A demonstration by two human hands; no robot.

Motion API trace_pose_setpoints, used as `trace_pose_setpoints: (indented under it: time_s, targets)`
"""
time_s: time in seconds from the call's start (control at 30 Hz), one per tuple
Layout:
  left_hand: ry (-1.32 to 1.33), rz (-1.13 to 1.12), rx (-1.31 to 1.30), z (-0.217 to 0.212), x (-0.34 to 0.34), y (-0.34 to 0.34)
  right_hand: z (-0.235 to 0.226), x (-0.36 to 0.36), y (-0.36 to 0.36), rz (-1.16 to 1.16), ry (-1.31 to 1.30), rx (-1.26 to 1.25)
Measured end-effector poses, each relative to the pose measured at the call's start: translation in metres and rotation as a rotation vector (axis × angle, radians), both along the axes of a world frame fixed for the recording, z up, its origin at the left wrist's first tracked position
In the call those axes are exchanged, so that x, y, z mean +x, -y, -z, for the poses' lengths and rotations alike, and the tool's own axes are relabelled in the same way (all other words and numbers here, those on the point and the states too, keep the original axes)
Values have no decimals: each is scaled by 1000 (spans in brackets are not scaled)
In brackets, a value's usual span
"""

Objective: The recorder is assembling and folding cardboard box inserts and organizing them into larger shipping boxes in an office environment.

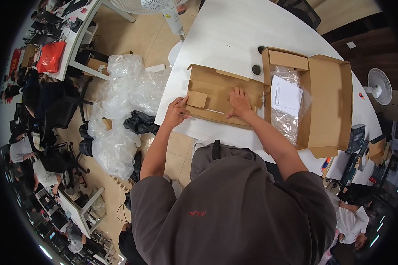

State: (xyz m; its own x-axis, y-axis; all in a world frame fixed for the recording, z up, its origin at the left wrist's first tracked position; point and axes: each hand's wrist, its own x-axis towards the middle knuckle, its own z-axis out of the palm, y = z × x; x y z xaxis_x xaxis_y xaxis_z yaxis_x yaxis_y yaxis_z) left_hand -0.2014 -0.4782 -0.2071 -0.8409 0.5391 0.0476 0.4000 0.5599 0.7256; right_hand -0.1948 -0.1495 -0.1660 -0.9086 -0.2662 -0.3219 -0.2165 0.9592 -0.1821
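A shallow brown cardboard tray (221, 84) with folded walls and a small square flap lies on the white table in front of me. My left hand (177, 113) is at its left end, fingers bent around the side wall. Inside the tray, my right hand (240, 104) presses down with its fingers apart and the thumb stretched toward the near wall. To the right of the tray stands a larger cardboard box (329, 101), its lid folded back. In that box are clear plastic wrap (284, 126) and white printed sheets (287, 95).
The white table (225, 39) has a round cable hole (256, 69) behind the tray. Clear plastic bags (119, 106) pile up on the floor at left, beside a black bag (140, 123). A standing fan (168, 13) is at the far edge; dark boxes (356, 137) sit at right.
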Motion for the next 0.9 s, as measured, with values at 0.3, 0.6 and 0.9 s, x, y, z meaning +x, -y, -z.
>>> trace_pose_setpoints:
  time_s: [0.3, 0.6, 0.9]
  targets:
    - [105, -23, 14, -5, -3, 1, 19, -13, -41, 197, 302, -599]
    - [168, -153, 0, -21, 7, -8, 30, 0, -53, 157, 641, -920]
    - [170, -76, 34, -16, 13, -11, 16, 13, -48, 135, 268, -580]
